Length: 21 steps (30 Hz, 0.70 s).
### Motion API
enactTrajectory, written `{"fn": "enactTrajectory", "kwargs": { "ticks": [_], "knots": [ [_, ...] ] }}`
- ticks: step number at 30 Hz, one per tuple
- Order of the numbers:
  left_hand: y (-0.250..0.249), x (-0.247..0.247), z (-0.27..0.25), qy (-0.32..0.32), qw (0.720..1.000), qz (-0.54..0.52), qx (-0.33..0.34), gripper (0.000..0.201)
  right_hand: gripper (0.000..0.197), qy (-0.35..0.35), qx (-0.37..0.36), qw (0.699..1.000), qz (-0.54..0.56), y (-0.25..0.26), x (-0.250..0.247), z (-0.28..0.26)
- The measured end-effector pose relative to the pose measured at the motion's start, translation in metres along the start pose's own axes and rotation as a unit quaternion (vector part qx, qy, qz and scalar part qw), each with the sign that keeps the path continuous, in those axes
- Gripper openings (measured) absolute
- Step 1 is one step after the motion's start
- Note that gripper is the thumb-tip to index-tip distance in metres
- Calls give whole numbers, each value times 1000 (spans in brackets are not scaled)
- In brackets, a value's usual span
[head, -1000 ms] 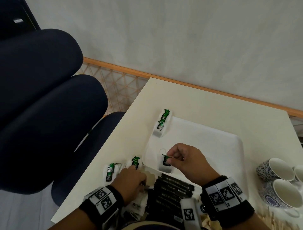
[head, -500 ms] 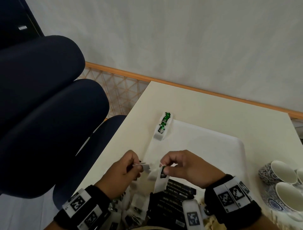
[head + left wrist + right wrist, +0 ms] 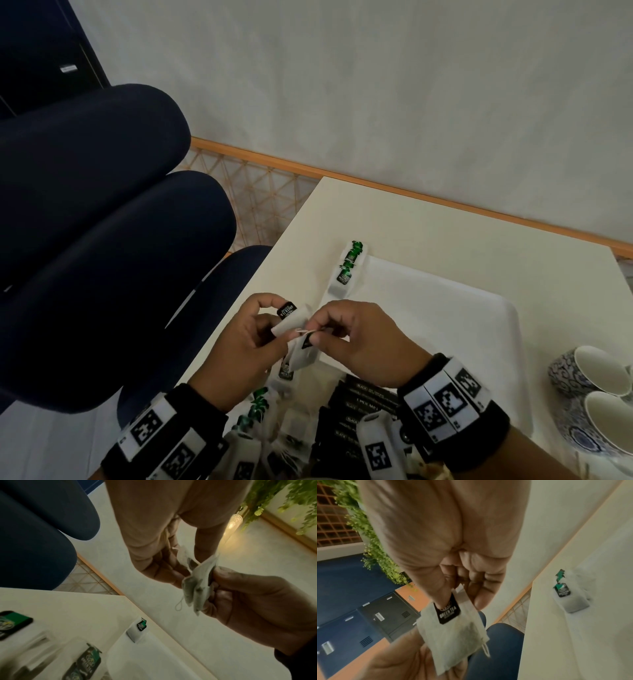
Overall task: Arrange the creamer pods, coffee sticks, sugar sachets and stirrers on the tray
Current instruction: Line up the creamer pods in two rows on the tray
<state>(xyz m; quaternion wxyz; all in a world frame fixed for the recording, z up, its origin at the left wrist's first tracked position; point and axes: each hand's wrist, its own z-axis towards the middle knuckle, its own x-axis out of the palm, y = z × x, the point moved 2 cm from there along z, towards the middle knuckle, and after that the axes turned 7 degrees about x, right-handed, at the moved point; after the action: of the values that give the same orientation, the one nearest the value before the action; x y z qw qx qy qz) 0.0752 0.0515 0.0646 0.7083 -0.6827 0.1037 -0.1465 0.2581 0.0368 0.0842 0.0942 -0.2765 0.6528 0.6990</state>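
Note:
My left hand (image 3: 279,318) pinches a white tea bag (image 3: 291,317) with a black tag, lifted above the table's left edge. My right hand (image 3: 317,334) pinches a second tea bag (image 3: 303,356) by its "Green Tea" tag (image 3: 447,612), and a thin string runs between the two bags. The hands almost touch. The white tray (image 3: 445,308) lies just beyond them, with two green-tagged tea bags (image 3: 346,274) at its far left corner. Black coffee sticks (image 3: 363,401) lie in a row under my right wrist. More tea bags (image 3: 257,407) are piled under my left wrist.
Two patterned cups (image 3: 589,377) stand at the right, beside the tray. A dark blue chair (image 3: 102,240) sits close against the table's left edge. The table ends at a wall with a wooden rail (image 3: 445,202).
My right hand lifted its tea bag off the tray. My left hand came up from the pile on the table with another bag. Both hands now meet in the air.

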Motion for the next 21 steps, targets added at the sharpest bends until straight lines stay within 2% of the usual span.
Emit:
{"fn": "enactTrajectory", "kwargs": {
  "ticks": [4,5,8,9,12,13,14,18,21],
  "knots": [
    [2,-13,2,-29,997,-58,-46,64,9,-20,-39,999,-30,-1,3,-2],
    [2,-15,4,-40,994,-83,-57,62,9,-20,-47,998,-39,-2,4,-3],
    [-2,-18,9,-57,984,-151,-74,37,9,-17,-59,997,-56,-2,7,-4],
    [-2,-20,10,-57,982,-164,-77,41,10,-19,-60,996,-58,-2,7,-4],
    [-1,-24,11,-44,981,-176,-68,83,12,-31,-61,996,-62,-1,6,-4],
    [-2,-24,11,-45,983,-163,-67,90,11,-34,-59,996,-63,-1,5,-3],
    [-2,-24,11,-50,986,-145,-63,89,11,-34,-59,996,-63,-2,5,-3],
    [-9,-19,11,-85,995,-46,-10,55,10,-37,-75,993,-86,-2,3,-3],
    [-15,-14,9,-73,994,72,46,45,10,-48,-84,991,-91,5,-1,-4]
  ]
}}
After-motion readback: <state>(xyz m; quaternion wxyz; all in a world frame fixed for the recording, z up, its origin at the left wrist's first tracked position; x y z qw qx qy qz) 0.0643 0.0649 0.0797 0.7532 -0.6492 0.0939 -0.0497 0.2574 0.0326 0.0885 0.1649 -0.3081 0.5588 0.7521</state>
